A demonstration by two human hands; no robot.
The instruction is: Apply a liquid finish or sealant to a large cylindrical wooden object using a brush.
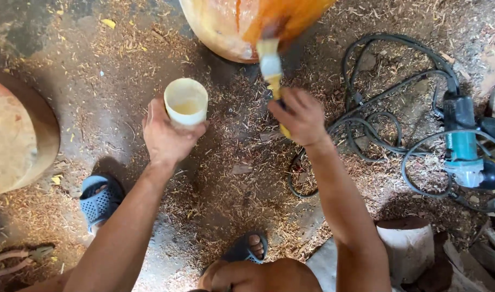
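Head view, looking down; places given relative to the cup.

Nearest the viewer, below and right of the cup: bare knee, cut off by the lower edge. Toes in a sandal just above the knee, half hidden by it. Blue sandal below and left of the cup, partly covered by the left forearm. Pliers far below and left, dim in shadow, handles running out of view. Pale wooden block well below and right, lower part hidden behind the right arm.

Middle ground: left hand wrapped around the cup from beneath, fingers closed on its wall; cup upright, mouth open, yellowish liquid inside, level hard to judge. Right hand to the right of the cup, closed on the handle of a brush; handle mostly hidden inside the fist, only its yellow end showing below.

Farther: brush bristles laid against a rounded wooden piece above and right of the cup, wet orange where coated, pale elsewhere, upper part cut off by the top edge. Black cable coiled far right of the cup. Teal grinder beyond the cable, its end cut off by the right edge. Round wooden slab far left, partly out of view. Sawdust over the floor throughout.
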